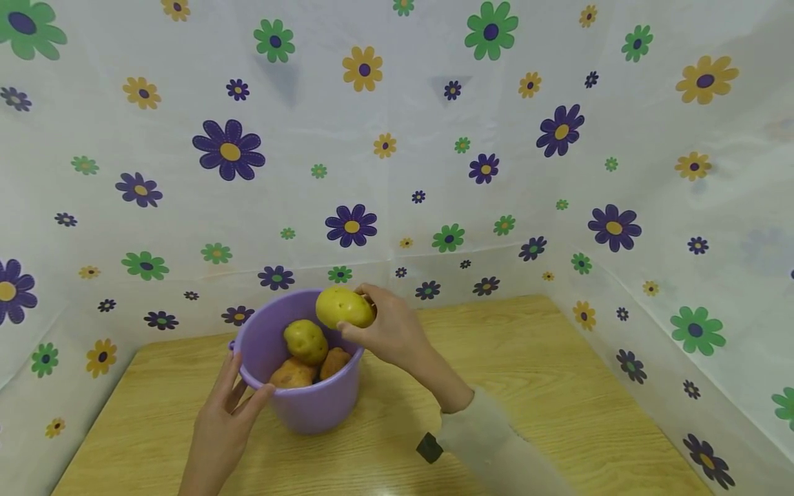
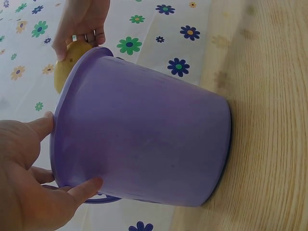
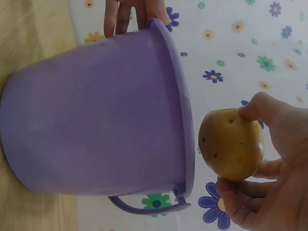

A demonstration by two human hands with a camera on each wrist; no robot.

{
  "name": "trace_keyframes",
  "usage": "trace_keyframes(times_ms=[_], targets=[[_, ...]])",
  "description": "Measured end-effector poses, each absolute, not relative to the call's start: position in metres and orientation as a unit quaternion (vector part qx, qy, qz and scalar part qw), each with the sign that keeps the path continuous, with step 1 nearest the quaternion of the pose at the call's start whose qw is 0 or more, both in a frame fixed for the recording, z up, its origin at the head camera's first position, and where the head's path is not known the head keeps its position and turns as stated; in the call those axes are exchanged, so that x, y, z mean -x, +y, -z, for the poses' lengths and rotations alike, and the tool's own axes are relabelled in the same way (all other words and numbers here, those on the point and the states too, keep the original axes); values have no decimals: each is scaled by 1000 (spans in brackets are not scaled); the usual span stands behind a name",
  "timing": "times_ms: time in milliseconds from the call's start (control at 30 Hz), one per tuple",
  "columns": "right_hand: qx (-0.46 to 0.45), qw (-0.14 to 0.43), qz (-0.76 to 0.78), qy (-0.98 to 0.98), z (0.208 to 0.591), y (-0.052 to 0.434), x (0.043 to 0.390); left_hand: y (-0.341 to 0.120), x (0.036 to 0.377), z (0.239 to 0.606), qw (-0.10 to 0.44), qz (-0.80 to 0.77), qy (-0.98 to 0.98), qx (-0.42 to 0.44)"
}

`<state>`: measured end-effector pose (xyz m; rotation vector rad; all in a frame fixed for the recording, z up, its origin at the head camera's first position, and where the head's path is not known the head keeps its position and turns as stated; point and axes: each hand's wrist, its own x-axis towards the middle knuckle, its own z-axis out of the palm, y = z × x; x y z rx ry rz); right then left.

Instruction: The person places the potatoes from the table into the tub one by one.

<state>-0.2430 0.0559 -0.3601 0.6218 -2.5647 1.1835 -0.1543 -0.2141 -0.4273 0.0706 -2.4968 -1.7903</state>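
Note:
A lilac plastic bucket (image 1: 316, 410) stands upright on the table. My left hand (image 1: 217, 420) holds it at the near left of its rim, thumb and fingers spread along the edge. Above the far right rim, my right hand (image 1: 393, 327) grips a yellow potato (image 1: 341, 308) between thumb and fingers. The right wrist view shows this potato (image 3: 232, 144) just past the bucket's mouth, with small dark eyes on its skin. Inside the bucket lie another yellow potato (image 1: 306, 342) and two browner ones, one potato (image 1: 293, 374) in front and one potato (image 1: 335, 362) at the right.
The wood-grain table (image 1: 527, 386) stretches to both sides of the bucket. A white sheet with printed flowers (image 1: 409, 172) hangs behind and along the sides. The bucket's purple handle (image 3: 144, 210) hangs down at its side. A small black piece (image 1: 429, 448) sits by the right sleeve.

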Motion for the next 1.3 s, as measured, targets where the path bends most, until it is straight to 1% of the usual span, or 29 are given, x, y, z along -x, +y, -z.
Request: trace_keyframes(times_ms=[333, 567, 833, 1033, 1167, 1300], targets=[[-232, 121, -374, -890, 369, 43, 239, -212, 156, 427, 36, 588, -808, -21], [-245, 116, -377, -886, 375, 40, 236, -211, 156, 427, 37, 588, -808, -20], [-255, 124, -393, -875, 382, 41, 236, -211, 157, 429, 40, 579, -814, -17], [-274, 109, -399, -868, 383, 42, 234, -211, 156, 421, 51, 517, -854, -6], [-292, 107, -390, -867, 381, 44, 233, -208, 153, 413, 77, 444, -893, 2], [-313, 108, -372, -867, 377, 45, 231, -199, 154, 406, 141, 387, -910, 39]])
